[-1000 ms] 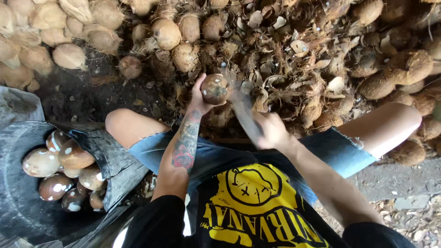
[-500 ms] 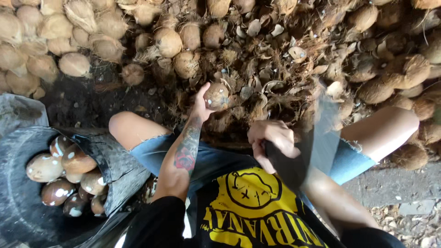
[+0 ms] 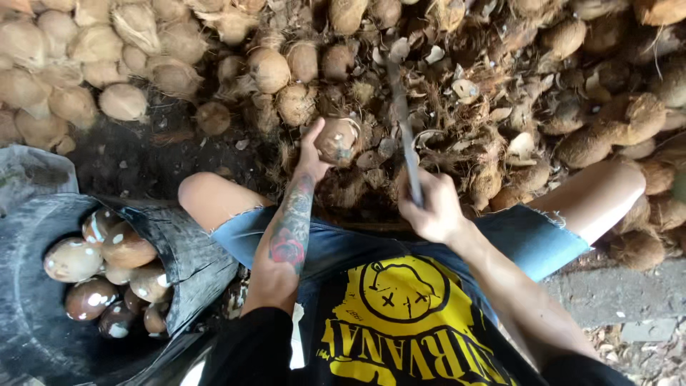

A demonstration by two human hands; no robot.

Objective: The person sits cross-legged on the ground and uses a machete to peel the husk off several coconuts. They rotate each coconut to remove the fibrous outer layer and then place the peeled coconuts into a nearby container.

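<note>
The left hand (image 3: 312, 154), at the end of a tattooed forearm, is curled closed around a round brown coconut with scraps of husk fibre clinging to it (image 3: 337, 141), fingers underneath and thumb at its near side, holding it up in front of the knees. The right hand (image 3: 431, 209) is clenched tight around the grip of a long grey-bladed chopping knife (image 3: 400, 114), whose blade rises upright just to the right of the held coconut, close to it; whether the edge touches the shell cannot be told. Judging by how things lie, the work is partly done: to the left of the left arm, a black rubber tub with a thick folded rim (image 3: 187, 251) already holds a cluster of smooth, glossy brown-and-cream peeled coconuts (image 3: 107, 270), while the one in hand keeps patches of fibre. Beyond both hands a heap of shaggy brown husk scraps and shell chips (image 3: 493, 136) covers the ground, and further out to the left lies a pile of pale tan unhusked coconuts (image 3: 86, 64), so plenty appears to remain
</note>
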